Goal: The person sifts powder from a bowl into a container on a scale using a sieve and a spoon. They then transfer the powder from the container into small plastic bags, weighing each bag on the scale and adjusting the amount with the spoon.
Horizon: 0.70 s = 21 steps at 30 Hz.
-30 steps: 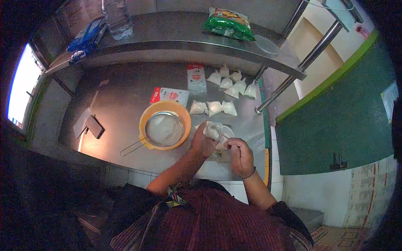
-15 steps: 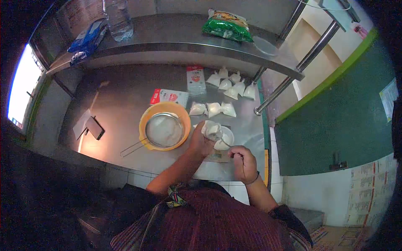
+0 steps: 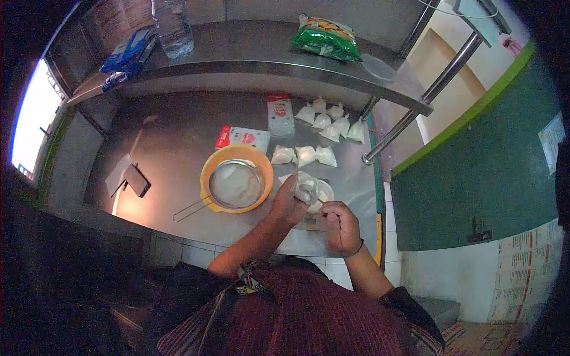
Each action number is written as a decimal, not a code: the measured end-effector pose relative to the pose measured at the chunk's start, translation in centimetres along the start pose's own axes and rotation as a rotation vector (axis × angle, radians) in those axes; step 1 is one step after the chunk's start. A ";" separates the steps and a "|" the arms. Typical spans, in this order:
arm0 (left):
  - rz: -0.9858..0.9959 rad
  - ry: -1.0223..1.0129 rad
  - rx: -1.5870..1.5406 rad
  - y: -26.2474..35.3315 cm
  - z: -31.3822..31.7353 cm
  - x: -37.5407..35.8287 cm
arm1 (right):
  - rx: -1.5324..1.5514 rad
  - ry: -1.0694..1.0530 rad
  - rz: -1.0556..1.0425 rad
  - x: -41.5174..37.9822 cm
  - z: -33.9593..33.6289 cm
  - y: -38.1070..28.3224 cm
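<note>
My left hand (image 3: 287,204) is closed around a clear plastic bag (image 3: 306,185) with white powder in it, held up over the near side of a white bowl (image 3: 328,191). My right hand (image 3: 343,229) pinches the thin handle of what looks like a spoon; its far end points into the bag's mouth and is hidden. White powder shows in the bowl, which rests on a flat scale (image 3: 311,225), mostly covered by my hands. Left of my left hand, an orange basin (image 3: 209,163) carries a wire sieve (image 3: 191,211) filled with white powder.
Several tied bags of white powder (image 3: 306,156) lie behind the bowl, with more (image 3: 322,121) at the back right. Two red-and-white packs (image 3: 280,115) (image 3: 252,138) lie near them. A phone on a stand (image 3: 137,180) is at left. A steel shelf (image 3: 249,66) overhangs the table's back.
My left hand and the bag have moved slightly right and toward me. The spoon tip has gone from over the bowl to the bag's mouth. The whole view has shifted a little.
</note>
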<state>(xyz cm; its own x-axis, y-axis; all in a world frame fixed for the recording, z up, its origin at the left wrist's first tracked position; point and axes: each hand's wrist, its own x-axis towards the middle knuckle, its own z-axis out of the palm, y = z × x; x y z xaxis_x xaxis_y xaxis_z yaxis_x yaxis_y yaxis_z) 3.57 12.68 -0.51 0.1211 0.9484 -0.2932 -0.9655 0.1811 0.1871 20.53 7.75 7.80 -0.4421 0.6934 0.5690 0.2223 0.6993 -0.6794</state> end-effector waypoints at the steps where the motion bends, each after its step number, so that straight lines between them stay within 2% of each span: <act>1: 0.000 0.000 0.000 0.0 0.0 0.0 | 0.000 0.000 0.000 0.1 0.1 0.0; 4: -0.056 0.036 -0.057 0.1 -0.2 -0.1 | -0.020 0.023 0.017 0.5 0.4 -0.4; 6: -0.063 -0.076 -0.062 0.2 -0.4 -0.2 | -0.061 -0.062 0.043 1.1 0.4 -0.9; 9: -0.075 0.003 -0.057 0.4 -0.3 -0.1 | 0.017 -0.008 0.072 0.7 0.5 -1.0; 12: -0.093 -0.066 0.010 0.6 0.1 -0.8 | 0.059 -0.010 0.117 0.8 -0.4 -2.0; 15: -0.095 -0.007 -0.035 0.7 -0.5 -0.5 | 0.117 0.036 0.148 1.2 -1.1 -3.2; 18: -0.080 0.026 0.015 1.0 2.4 -2.7 | 0.115 0.030 0.136 1.1 -1.3 -2.6; 21: -0.082 -0.021 -0.027 0.7 0.9 -1.5 | 0.136 0.012 0.165 1.3 -1.5 -2.6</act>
<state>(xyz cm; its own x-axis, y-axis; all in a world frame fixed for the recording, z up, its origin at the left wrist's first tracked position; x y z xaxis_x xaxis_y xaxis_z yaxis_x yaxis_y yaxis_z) 2.89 11.67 0.93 0.2046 0.9361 -0.2863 -0.9580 0.2515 0.1376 20.70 7.09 10.95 -0.3991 0.7992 0.4494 0.1715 0.5465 -0.8197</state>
